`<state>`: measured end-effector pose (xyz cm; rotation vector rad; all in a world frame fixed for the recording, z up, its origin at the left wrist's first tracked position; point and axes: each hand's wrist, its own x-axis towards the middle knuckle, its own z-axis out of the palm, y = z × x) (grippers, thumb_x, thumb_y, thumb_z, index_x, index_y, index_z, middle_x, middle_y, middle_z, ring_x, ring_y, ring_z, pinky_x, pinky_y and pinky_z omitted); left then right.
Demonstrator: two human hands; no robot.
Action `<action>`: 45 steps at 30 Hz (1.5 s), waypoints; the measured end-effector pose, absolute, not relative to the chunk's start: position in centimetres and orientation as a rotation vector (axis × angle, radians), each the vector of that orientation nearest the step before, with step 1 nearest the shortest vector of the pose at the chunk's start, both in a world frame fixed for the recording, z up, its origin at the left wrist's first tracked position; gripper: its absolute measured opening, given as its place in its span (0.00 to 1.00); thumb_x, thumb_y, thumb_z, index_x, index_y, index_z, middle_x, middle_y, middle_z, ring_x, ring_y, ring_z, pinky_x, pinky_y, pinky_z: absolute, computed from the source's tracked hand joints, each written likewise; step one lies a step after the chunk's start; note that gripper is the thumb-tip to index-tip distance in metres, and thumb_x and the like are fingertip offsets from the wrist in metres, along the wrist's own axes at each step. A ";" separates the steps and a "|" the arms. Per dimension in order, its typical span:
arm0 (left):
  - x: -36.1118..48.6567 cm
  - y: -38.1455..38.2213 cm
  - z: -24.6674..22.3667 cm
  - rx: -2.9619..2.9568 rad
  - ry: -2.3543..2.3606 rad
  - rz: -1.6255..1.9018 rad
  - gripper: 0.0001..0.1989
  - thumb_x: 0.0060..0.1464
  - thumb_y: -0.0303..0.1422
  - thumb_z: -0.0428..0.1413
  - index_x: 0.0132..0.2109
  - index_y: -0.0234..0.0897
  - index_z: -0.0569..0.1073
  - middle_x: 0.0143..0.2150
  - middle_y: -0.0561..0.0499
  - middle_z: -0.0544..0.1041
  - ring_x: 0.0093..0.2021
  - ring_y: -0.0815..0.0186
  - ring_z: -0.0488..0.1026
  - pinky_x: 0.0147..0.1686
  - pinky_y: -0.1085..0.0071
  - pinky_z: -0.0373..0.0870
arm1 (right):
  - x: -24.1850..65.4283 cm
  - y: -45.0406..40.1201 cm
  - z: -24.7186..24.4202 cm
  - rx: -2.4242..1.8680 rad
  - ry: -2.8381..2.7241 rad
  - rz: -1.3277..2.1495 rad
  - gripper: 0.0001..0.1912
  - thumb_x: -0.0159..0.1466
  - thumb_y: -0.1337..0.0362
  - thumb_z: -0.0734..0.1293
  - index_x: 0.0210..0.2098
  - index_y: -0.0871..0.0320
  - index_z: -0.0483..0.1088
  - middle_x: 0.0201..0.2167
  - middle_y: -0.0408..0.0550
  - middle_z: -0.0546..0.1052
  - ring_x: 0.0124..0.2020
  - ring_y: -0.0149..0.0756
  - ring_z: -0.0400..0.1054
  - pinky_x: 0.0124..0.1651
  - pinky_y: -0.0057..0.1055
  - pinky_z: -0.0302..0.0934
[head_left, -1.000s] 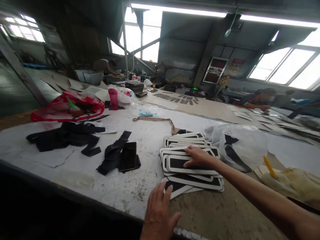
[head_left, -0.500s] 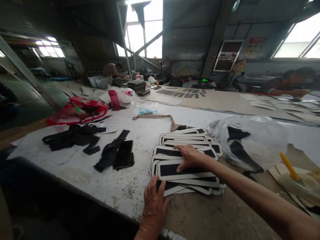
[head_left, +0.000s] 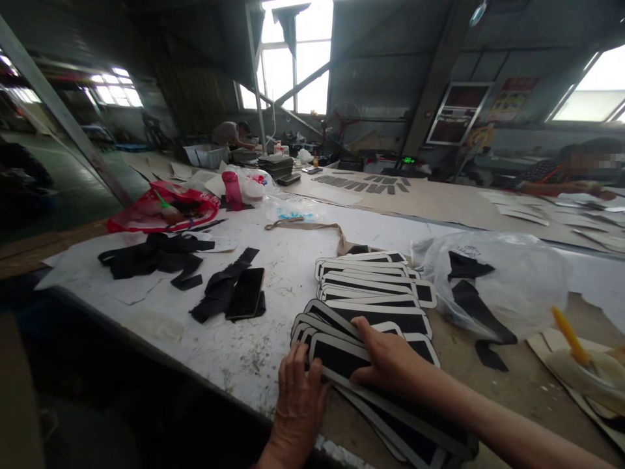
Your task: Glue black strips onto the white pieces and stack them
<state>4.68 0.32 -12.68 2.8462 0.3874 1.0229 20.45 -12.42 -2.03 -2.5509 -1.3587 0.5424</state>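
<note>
Oblong pieces with rounded corners, black centres and pale borders lie overlapping on the table. A front bunch of these oblong pieces [head_left: 336,357] is slanted, with its right end toward me. My right hand [head_left: 395,358] grips this bunch from above, its thumb on the black face and its fingers over the far edge. At the bunch's left end, my left hand [head_left: 299,397] rests with fingers extended, the tips touching the ends. Behind them, more oblong pieces [head_left: 368,280] stay in an overlapping row.
A phone [head_left: 245,293] lies on black fabric strips [head_left: 215,296] to the left. A clear plastic bag [head_left: 527,273] with black scraps is at right, near a bowl [head_left: 586,368] with a yellow handle [head_left: 569,332]. A red bag [head_left: 195,205] lies farther left. Two people work beyond.
My right hand has drawn the front bunch toward me and turned it aslant, away from the row behind. My left hand stays at its left end. The view has shifted slightly left.
</note>
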 end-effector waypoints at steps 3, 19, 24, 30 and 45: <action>4.3 0.2 -12.0 2.839 0.311 1.003 0.19 0.48 0.19 0.55 0.48 0.32 0.66 0.56 0.34 0.59 0.58 0.42 0.61 0.48 0.48 0.74 | 20.2 -12.7 -3.1 -2.492 -1.327 0.614 0.47 0.50 0.62 0.73 0.63 0.62 0.49 0.55 0.64 0.69 0.50 0.55 0.69 0.51 0.42 0.61; -0.3 4.2 -9.9 1.790 0.689 0.539 0.45 0.39 0.36 0.68 0.62 0.42 0.54 0.57 0.42 0.67 0.58 0.54 0.65 0.59 0.51 0.60 | 16.9 -12.5 -3.2 -2.273 -1.993 0.323 0.40 0.54 0.62 0.74 0.62 0.60 0.56 0.50 0.59 0.71 0.47 0.47 0.69 0.46 0.39 0.65; -0.3 4.7 -9.2 1.803 0.689 0.460 0.35 0.38 0.39 0.67 0.54 0.42 0.65 0.51 0.46 0.72 0.51 0.55 0.70 0.56 0.54 0.63 | 19.0 -18.2 -3.5 -2.425 -1.668 0.412 0.46 0.52 0.61 0.74 0.65 0.59 0.52 0.56 0.60 0.68 0.55 0.51 0.65 0.54 0.44 0.61; 0.5 3.2 -9.1 1.886 0.553 0.387 0.34 0.39 0.38 0.67 0.54 0.42 0.64 0.54 0.46 0.71 0.55 0.53 0.68 0.58 0.52 0.62 | 19.8 -24.1 -4.2 -2.539 -1.393 0.367 0.31 0.54 0.59 0.72 0.56 0.61 0.65 0.52 0.59 0.73 0.52 0.50 0.68 0.54 0.44 0.63; 7.4 4.5 -7.3 2.107 0.653 0.091 0.47 0.35 0.37 0.67 0.62 0.28 0.60 0.58 0.34 0.67 0.59 0.47 0.63 0.61 0.49 0.56 | 24.2 -17.8 -4.5 -2.444 -1.698 0.542 0.55 0.42 0.42 0.74 0.62 0.65 0.59 0.64 0.69 0.55 0.66 0.61 0.45 0.65 0.57 0.38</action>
